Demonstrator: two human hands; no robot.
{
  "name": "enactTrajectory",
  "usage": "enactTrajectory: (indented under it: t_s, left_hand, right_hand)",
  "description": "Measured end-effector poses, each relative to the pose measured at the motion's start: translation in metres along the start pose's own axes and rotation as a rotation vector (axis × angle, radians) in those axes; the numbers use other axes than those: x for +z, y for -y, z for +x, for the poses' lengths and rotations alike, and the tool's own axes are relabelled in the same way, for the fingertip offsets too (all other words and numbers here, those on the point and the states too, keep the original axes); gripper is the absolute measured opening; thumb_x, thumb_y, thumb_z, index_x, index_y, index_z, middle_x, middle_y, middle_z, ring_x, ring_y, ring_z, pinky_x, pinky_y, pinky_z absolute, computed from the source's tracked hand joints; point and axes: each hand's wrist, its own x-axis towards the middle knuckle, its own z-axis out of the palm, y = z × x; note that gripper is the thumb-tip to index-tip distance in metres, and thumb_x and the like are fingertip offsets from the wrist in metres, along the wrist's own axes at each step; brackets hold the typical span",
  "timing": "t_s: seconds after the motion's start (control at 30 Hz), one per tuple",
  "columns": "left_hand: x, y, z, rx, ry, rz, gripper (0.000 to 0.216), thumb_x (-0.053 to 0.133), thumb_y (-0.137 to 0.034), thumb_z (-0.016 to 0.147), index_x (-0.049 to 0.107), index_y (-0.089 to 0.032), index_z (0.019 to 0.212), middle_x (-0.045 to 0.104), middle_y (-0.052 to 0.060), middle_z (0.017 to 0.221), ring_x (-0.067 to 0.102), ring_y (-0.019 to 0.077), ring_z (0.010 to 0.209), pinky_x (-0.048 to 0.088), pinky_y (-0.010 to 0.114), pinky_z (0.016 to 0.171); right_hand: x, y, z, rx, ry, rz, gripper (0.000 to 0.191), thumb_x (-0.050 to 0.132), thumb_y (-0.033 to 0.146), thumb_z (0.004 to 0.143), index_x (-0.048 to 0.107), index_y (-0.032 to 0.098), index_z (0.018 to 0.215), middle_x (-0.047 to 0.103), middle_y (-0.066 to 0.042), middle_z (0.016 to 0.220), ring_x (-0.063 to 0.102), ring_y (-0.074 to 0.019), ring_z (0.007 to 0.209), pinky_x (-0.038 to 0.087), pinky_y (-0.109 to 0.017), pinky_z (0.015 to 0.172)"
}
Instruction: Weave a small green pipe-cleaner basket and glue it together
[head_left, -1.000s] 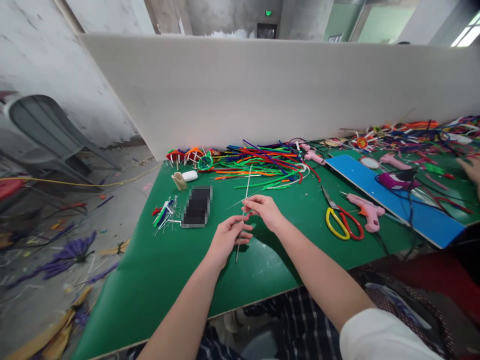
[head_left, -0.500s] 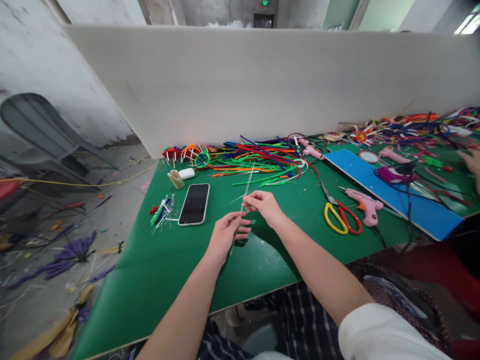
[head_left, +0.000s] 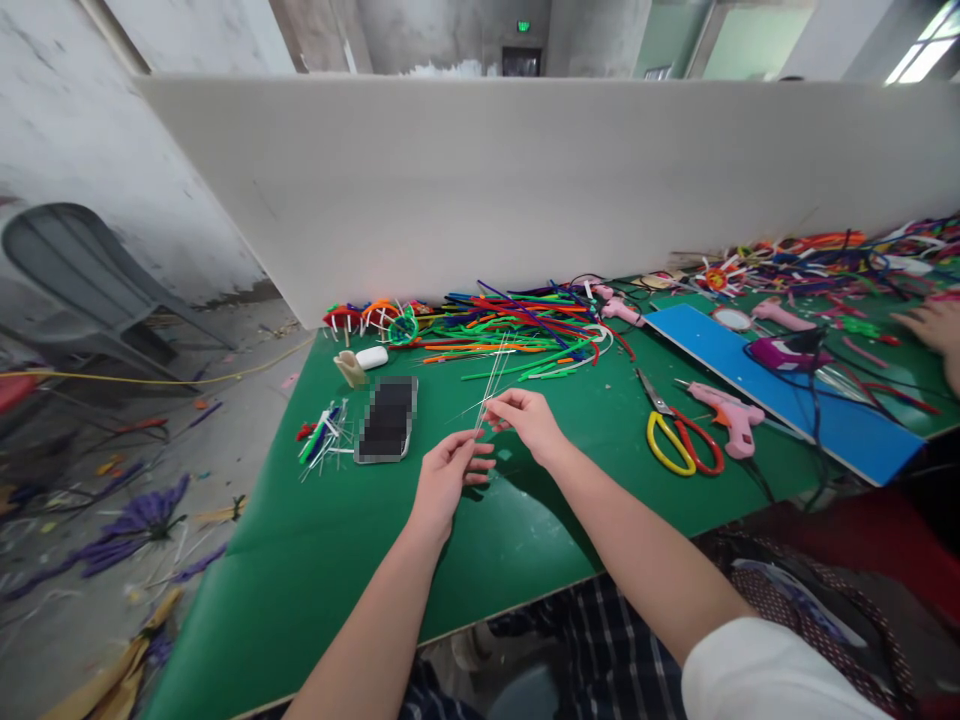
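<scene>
Several thin, pale wire-like sticks (head_left: 495,362) rise at a slant between my two hands, their upper ends slightly fanned. My left hand (head_left: 444,478) pinches their lower end between thumb and forefinger, the other fingers loosely spread. Just above and to the right, my right hand (head_left: 531,424) is closed in a pinch on the same sticks. One stick crosses the others at an angle near the right fingertips. Behind them lies a pile of coloured pipe cleaners (head_left: 517,318) on the green table (head_left: 330,560).
Left of my hands lie a phone (head_left: 386,420), a white case (head_left: 372,357) and a small heap of cut bits (head_left: 322,440). To the right are scissors (head_left: 671,430), a pink glue gun (head_left: 731,418) and a blue board (head_left: 780,390). Another person's hand (head_left: 934,325) rests at far right.
The sticks' lower ends no longer show below my left hand, and their tops look more spread apart. Both hands stay close together. The view has tilted slightly upward.
</scene>
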Motion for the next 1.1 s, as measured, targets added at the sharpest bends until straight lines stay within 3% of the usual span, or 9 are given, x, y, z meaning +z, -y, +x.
enactTrajectory:
  t_s: [0.67,1.1]
  left_hand:
    - [-0.0008,0.0035,0.0020,0.022,0.011,0.065,0.032,0.055,-0.034,0.072,0.055,-0.013,0.097,0.064,0.008,0.083,0.061,0.0124,0.063,0.048,0.022,0.051]
    - [-0.0058,0.0073,0.0075,0.035,0.001,0.119,0.029,0.053,-0.033,0.073,0.057,-0.013,0.094,0.065,0.008,0.084,0.062,0.0138,0.070,0.049,0.025,0.061]
  right_hand:
    - [-0.0005,0.0012,-0.0005,0.033,0.047,0.006,0.021,0.064,0.035,0.062,0.061,0.015,0.070,0.063,-0.001,0.064,0.058,-0.0112,0.060,0.047,-0.024,0.054]
    - [-0.0051,0.0021,0.0018,0.106,-0.027,0.031,0.020,0.064,0.034,0.063,0.055,0.016,0.065,0.066,-0.002,0.064,0.062,-0.0127,0.057,0.049,-0.025,0.055]
